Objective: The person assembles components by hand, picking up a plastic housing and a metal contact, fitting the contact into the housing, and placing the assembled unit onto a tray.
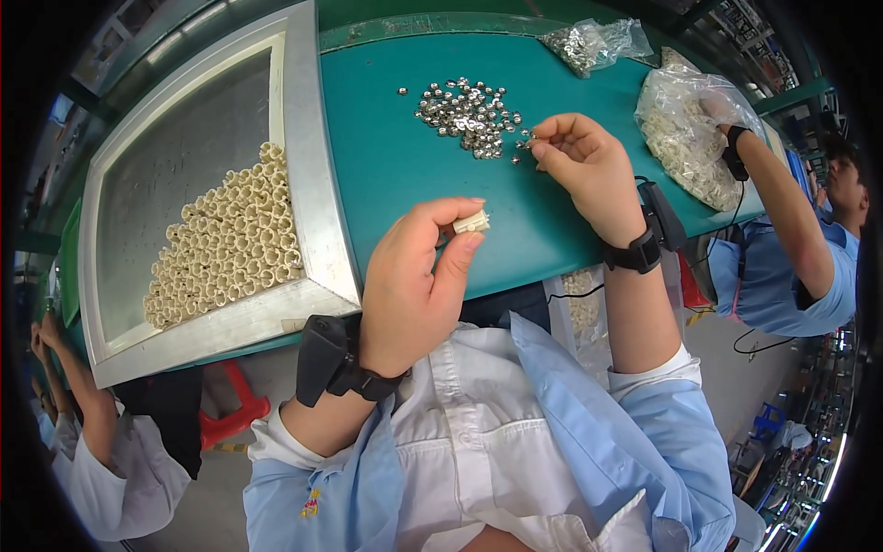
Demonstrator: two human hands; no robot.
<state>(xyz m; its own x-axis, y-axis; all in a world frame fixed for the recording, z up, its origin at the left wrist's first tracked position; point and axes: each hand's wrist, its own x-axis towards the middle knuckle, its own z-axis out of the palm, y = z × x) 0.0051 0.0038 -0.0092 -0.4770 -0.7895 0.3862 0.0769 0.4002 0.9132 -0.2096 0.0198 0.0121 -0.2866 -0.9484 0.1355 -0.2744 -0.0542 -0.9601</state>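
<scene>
Between thumb and forefinger, my left hand [414, 276] pinches a small cream plastic socket-like part [472, 222], held over the near edge of the green table. My right hand [589, 170] reaches to the right edge of a loose pile of small round shiny metal pieces [474, 120]. Its thumb and forefinger are pinched together beside a few stray pieces. Whatever lies between those fingertips is too small to make out.
To the left, a metal-framed tray [322, 202] holds many cream ring-shaped plastic parts [230, 244]. A plastic bag of metal pieces [579, 48] lies at the back. On the right, a co-worker's hand [720, 110] is at a large clear bag of pale parts [690, 156]. More people sit at left.
</scene>
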